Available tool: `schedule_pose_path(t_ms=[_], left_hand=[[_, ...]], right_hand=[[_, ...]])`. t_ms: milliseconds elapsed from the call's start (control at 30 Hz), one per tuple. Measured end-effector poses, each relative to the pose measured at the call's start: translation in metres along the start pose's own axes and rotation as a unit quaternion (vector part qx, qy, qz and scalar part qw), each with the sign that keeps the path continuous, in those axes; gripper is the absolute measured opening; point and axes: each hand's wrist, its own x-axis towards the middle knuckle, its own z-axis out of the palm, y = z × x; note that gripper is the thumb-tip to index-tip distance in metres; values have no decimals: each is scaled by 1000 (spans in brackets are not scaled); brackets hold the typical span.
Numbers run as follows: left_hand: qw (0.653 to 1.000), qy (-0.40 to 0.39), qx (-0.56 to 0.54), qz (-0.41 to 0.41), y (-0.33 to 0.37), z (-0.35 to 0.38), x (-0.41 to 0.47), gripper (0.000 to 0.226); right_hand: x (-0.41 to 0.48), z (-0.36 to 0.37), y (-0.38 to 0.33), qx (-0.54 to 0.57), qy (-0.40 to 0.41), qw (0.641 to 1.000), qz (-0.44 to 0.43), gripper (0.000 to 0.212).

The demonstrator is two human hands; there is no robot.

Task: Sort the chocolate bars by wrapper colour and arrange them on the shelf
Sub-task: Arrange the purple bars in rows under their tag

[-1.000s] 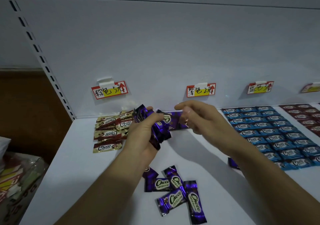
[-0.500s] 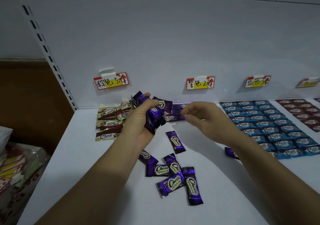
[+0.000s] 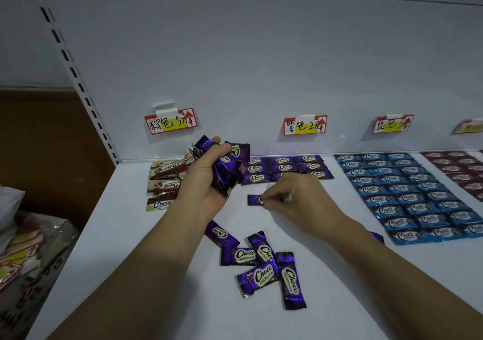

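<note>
Up front, five purple bars (image 3: 258,277) lie clustered.

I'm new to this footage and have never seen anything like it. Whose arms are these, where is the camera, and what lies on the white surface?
No machine here: these are a person's bare arms, filmed by one wide-angle camera worn on the head, looking forward and down. The left hand grips a bunch of purple bars. The right hand pinches a single purple bar lying on the white shelf, in front of neat purple rows. More loose purple bars lie nearer the person. At the left sits a brown-and-gold pile; at the right, a grid of blue bars, then red bars. Handwritten tags hang on the back wall.
</note>
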Motion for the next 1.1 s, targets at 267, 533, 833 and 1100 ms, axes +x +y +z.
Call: schedule_pose_path(t_ms=[267, 533, 833, 1100], left_hand=[[1000, -7, -2, 6, 2, -1, 0, 26], [1000, -1, 10, 0, 1, -2, 1, 26], [999, 2, 31, 9, 0, -1, 0, 28], [986, -37, 150, 62, -15, 3, -3, 47]], right_hand=[[3, 27, 5, -22, 113, 993, -2, 16], [3, 31, 5, -77, 112, 990, -29, 17], [4, 30, 4, -77, 112, 990, -46, 19], [7, -3, -27, 385, 144, 910, 57, 24]])
